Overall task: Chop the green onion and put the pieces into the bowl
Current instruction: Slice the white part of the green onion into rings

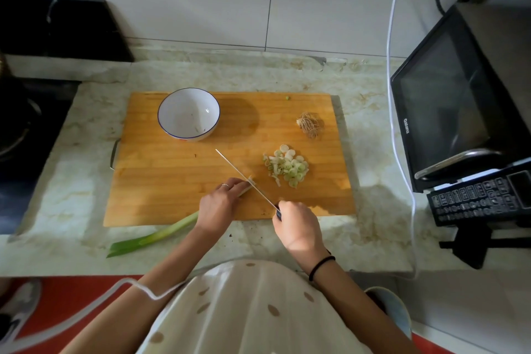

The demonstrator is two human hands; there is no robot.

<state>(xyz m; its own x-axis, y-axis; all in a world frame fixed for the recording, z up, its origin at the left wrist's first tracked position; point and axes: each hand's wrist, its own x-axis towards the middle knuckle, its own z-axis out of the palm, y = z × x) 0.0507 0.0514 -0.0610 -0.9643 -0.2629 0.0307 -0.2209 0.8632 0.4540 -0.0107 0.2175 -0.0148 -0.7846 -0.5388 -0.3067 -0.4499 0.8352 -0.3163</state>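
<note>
Nearest the lens, the right hand (298,227) clenches the knife (244,178) handle, blade angled across the green onion (155,236), which the left hand (219,204) pins to the cutting board (172,181). Chopped pieces (287,167) lie just beyond the right grip; the bowl (188,114) sits beyond the left, on the bench (373,224).

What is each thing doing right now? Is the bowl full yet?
Bowl: upright on the board, holds no onion pieces yet.
Green onion: partly chopped, held down by the left hand.
Chopped pieces: piled on the cutting board.
Knife: held in the right hand, blade at the onion.
Root end: cut off, lying apart.
</note>
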